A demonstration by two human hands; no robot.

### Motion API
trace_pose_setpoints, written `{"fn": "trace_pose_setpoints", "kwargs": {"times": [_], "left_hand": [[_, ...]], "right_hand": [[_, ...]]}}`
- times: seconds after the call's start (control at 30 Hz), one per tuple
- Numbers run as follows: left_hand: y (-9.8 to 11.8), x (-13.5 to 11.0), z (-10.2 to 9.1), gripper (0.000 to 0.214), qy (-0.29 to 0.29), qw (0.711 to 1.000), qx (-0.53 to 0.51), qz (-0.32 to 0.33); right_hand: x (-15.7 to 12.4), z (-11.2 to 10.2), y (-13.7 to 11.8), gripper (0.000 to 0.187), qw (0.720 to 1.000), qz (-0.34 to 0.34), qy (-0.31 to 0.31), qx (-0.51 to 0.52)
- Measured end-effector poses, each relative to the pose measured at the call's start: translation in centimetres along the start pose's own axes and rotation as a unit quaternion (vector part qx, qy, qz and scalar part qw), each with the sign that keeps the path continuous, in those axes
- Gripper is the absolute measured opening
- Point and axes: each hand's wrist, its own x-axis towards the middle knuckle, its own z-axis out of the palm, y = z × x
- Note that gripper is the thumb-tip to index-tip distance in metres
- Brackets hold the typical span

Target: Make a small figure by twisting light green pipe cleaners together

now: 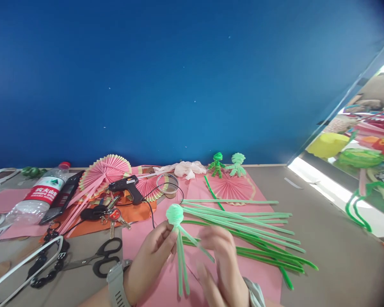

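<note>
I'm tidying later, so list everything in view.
Pipe-cleaner piece: one, mint, left hand
Figures: two, green, back
Pipe cleaners: many, green, right
Fans: three, pink, back
Glue gun: one, black, left
Scissors: one, black, left
Bottle: one, clear, left
Keys: several, mixed, left
Bead string: one, black, left
Paper: several, pink and orange, underneath
Panel: one, blue, behind
Clutter: uncounted, mixed, both sides
Left hand: one, bare, front
Right hand: one, bare, front

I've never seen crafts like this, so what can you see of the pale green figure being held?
The pale green figure looks made of fuzzy pipe cleaners: a round, coiled head with strands below. The left hand pinches it just under the head, head uppermost, over pink paper. Two strands point downward; another slants toward the blurred right hand, though whether they touch is unclear.
</note>
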Motion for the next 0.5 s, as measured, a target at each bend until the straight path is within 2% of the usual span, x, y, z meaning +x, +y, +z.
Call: {"fn": "trace_pose_setpoints", "kwargs": {"times": [0.07,0.13,0.23,0.4,0.5], "left_hand": [[0.1,-0.3,0.0,0.019,0.000,1.000,0.016,0.004],[0.1,-0.7,-0.1,0.020,-0.004,0.999,0.047,0.003],[0.0,-1.0,0.0,0.022,-0.008,0.995,0.102,0.004],[-0.5,-0.4,-0.2,0.020,0.024,0.987,0.162,-0.003],[-1.2,-0.1,-0.5,0.024,0.017,0.989,0.145,-0.027]], "right_hand": [[1.6,-0.6,-1.2,0.018,0.999,0.045,-0.029,-0.001],[2.2,-0.8,-2.1,0.022,0.993,0.080,-0.089,-0.014],[2.1,-0.5,-2.2,0.023,0.984,0.091,-0.147,-0.031],[2.3,-0.2,-0.8,0.027,0.984,0.133,-0.116,-0.002],[2.8,-0.5,-0.3,0.021,0.984,0.133,-0.113,0.036]]}}
